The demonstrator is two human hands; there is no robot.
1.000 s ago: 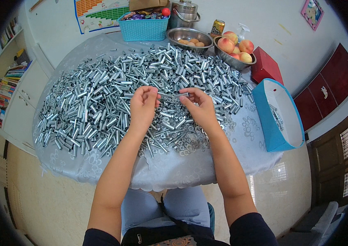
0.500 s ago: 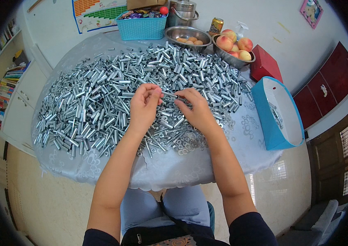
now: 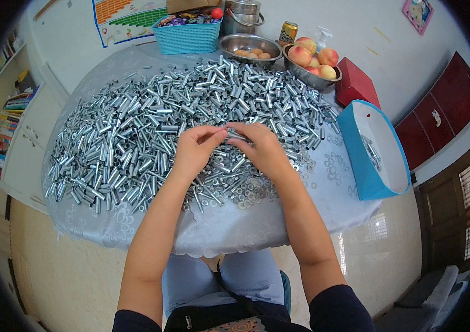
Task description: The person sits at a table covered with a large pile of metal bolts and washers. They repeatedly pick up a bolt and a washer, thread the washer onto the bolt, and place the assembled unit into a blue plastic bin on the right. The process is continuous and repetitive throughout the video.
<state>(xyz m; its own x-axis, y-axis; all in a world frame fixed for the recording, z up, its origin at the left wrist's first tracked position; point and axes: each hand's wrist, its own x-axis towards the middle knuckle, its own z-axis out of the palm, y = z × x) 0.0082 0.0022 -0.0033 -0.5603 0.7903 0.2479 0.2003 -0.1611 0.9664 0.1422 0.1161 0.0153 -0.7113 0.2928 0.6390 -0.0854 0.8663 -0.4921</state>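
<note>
Over the middle of the table, my two hands meet at the fingertips above a wide heap of silver metal sleeves (image 3: pixel 135 133). My right hand (image 3: pixel 262 148) pinches a slim, rod-shaped silver metal piece (image 3: pixel 237 136); whether it is a bolt or a sleeve is too small to tell. My left hand (image 3: pixel 193 150) is closed at the left end of that piece, thumb and forefinger together, and what they hold is hidden. Flat washers (image 3: pixel 248 191) lie below my right hand, and several bolts (image 3: pixel 207 195) lie near my left wrist.
A blue box (image 3: pixel 365 166) with a white inside stands at the right, some metal pieces in it. Behind the heap are a blue basket (image 3: pixel 188 40), a steel bowl of eggs (image 3: pixel 251 40), a bowl of peaches (image 3: pixel 315 77), a can (image 3: pixel 288 33) and a red box (image 3: pixel 357 83).
My hands have come closer together, so the fingertips now meet around the slim metal piece. Both have dipped slightly toward me. The view has shifted a little.
</note>
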